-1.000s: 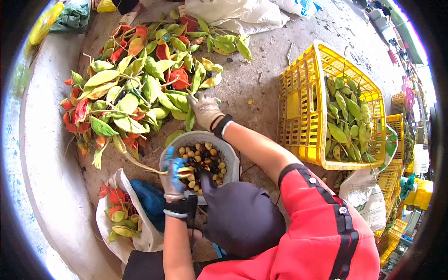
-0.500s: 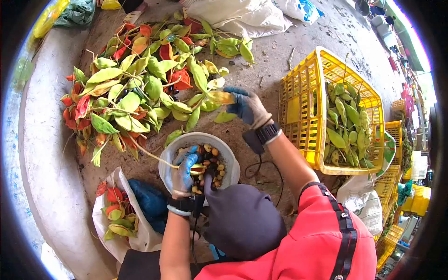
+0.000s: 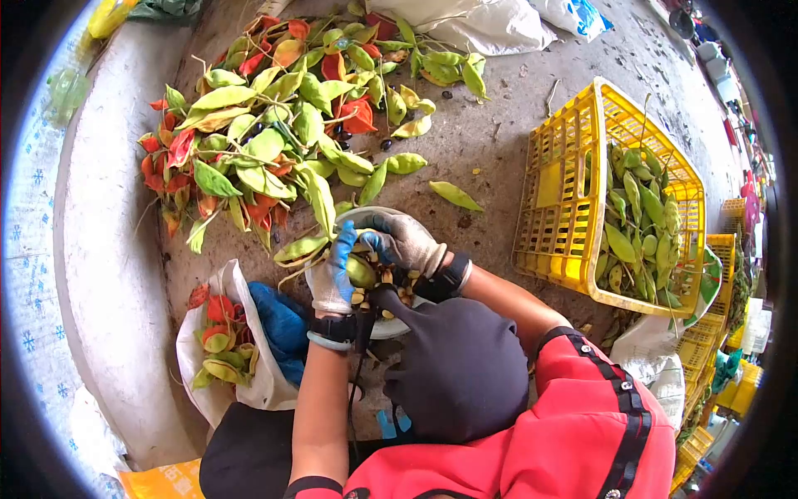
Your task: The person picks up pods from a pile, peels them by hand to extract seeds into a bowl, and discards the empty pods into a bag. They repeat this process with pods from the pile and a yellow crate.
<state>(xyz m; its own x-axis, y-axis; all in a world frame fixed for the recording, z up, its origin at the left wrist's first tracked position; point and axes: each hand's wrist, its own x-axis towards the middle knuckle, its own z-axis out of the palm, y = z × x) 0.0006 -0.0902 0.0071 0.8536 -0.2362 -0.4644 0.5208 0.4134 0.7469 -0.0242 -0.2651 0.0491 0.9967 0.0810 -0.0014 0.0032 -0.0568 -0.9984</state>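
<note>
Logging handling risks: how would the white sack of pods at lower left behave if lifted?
The white sack would probably sag and fold, its wall looking thin and creased. The pods inside might spill if it tips, since its mouth is open.

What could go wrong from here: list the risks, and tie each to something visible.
1. Seeds may fall outside the bowl as the left hand holds a green pod, with the right hand close by; a dark seed already lies on the ground.
2. The dark cable hanging near the left wrist might snag.
3. The stray pod lying apart from the heap could be overlooked or stepped on.
</note>
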